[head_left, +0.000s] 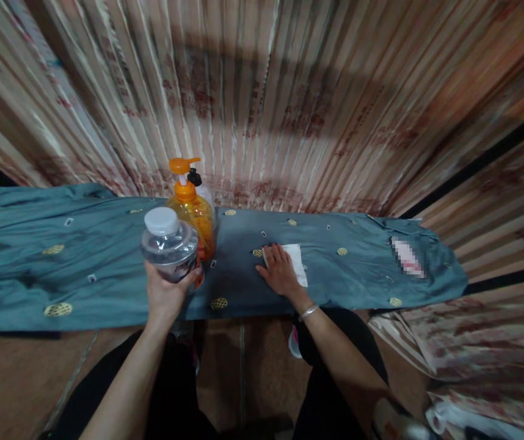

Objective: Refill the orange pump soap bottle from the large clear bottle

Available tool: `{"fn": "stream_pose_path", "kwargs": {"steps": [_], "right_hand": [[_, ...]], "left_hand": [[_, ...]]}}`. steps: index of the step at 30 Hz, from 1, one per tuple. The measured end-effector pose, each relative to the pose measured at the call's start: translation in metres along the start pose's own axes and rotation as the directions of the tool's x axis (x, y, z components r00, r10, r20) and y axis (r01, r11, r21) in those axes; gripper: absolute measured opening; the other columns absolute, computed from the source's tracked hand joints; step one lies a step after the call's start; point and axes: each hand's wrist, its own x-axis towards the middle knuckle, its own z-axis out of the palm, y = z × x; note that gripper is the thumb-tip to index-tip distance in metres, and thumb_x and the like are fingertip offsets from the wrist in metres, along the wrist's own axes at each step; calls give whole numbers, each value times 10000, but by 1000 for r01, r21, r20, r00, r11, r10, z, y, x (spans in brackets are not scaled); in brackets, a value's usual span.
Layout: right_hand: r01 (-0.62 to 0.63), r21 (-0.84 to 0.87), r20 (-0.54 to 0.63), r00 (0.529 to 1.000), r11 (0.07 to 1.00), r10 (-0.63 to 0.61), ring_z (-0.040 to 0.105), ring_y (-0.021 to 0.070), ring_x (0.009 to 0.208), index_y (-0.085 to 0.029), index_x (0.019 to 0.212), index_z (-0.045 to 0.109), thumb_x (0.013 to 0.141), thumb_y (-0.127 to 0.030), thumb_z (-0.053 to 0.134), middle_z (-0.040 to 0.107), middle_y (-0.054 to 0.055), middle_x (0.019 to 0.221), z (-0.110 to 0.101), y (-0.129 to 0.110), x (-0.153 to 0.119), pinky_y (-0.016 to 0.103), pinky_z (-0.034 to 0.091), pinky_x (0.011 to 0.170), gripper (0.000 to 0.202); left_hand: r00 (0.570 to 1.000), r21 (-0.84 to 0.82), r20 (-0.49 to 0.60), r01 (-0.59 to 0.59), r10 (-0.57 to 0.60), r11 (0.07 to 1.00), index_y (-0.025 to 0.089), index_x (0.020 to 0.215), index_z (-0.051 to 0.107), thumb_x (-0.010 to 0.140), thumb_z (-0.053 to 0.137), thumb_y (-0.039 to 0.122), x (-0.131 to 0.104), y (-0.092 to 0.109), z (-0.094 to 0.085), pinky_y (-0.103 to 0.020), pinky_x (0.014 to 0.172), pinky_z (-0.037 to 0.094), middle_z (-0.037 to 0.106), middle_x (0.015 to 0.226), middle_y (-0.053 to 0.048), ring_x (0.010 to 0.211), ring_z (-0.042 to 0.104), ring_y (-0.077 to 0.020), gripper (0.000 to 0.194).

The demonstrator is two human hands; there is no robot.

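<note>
My left hand [167, 294] is wrapped round a clear plastic bottle [170, 245] with a white screw cap and a dark label. Right behind that bottle stands an orange pump bottle [200, 223], and a pale bottle with a black top [206, 194] is partly hidden by it. Flat on the cloth-covered surface, my right hand [281, 269] rests with its fingers stretched out over a white wipe [297, 264]. The wipe sticks out to the right of the fingers; part of it is covered by them.
A teal cloth [349, 281] with yellow spots covers the long narrow table. Striped, patterned curtains [262, 116] hang behind it and at the right. A blurred-out pink item [407, 256] lies near the right end. Tiled floor [229, 379] shows below, between my legs.
</note>
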Motion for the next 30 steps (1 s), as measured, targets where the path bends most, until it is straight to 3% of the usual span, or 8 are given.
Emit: {"fn": "stream_pose_path", "kwargs": {"steps": [5,9,12,15,18,21,27,30], "right_hand": [[-35,3,11,999,999,35,512,453,1683,-79,1700,575,1140,-473,677,557,330,1762,-17,-13,-1,679,450,1340,691],[136,188,-199,975,973,-98,574,403,1644,-112,1679,592,1174,-462,605,627,290,1715,-64,-42,12,634,482,1345,615],[433,280,-364,874,857,-322,646,315,1575,-200,1676,583,1219,-450,513,704,200,1655,-113,-86,23,553,531,1320,525],[609,230,-410,768,759,-492,724,288,1435,-215,1614,607,1233,-467,514,764,159,1562,-157,-142,33,494,579,1242,467],[579,90,-325,786,811,-525,755,296,1316,-179,1493,683,1210,-530,581,827,153,1361,-185,-192,41,417,593,1156,462],[529,-24,-164,835,848,-525,778,298,1124,-110,1346,748,1217,-573,539,840,154,1126,-199,-220,50,381,612,1003,523],[610,-160,-82,775,776,-626,739,270,1177,-208,1269,796,1234,-450,526,836,99,1204,-198,-221,70,358,573,1036,364],[626,-193,-125,748,756,-652,750,249,1175,-194,1232,793,1272,-385,377,836,100,1148,-185,-213,78,346,571,1030,459]], "left_hand": [[999,39,-14,49,-48,998,232,1213,617,516,998,375,-1,5,0,-605,1157,621,805,1339,-187,1281,786,-439,807],[998,53,-19,65,-65,996,241,1142,640,524,995,335,-2,8,1,-564,1070,667,841,1244,-161,1185,825,-422,719],[998,50,-17,58,-57,997,236,1186,656,526,996,320,-3,11,0,-544,1047,683,851,1264,-159,1177,837,-416,746],[999,43,-9,53,-53,998,222,1224,660,535,988,324,-4,14,-1,-547,1021,696,853,1258,-172,1159,843,-426,770],[999,38,6,52,-53,998,212,1232,662,533,975,327,-5,15,-2,-554,973,709,852,1202,-170,1108,848,-437,774],[998,42,18,53,-53,998,207,1213,658,517,962,345,-7,14,-2,-585,971,704,841,1171,-166,1094,842,-458,772],[998,33,49,40,-41,999,234,1154,645,519,961,402,-8,12,-1,-591,1050,673,828,1232,-168,1203,807,-481,729],[998,31,44,46,-48,998,254,1134,621,501,961,403,-7,12,1,-626,1055,670,819,1220,-157,1227,795,-504,734]]}}
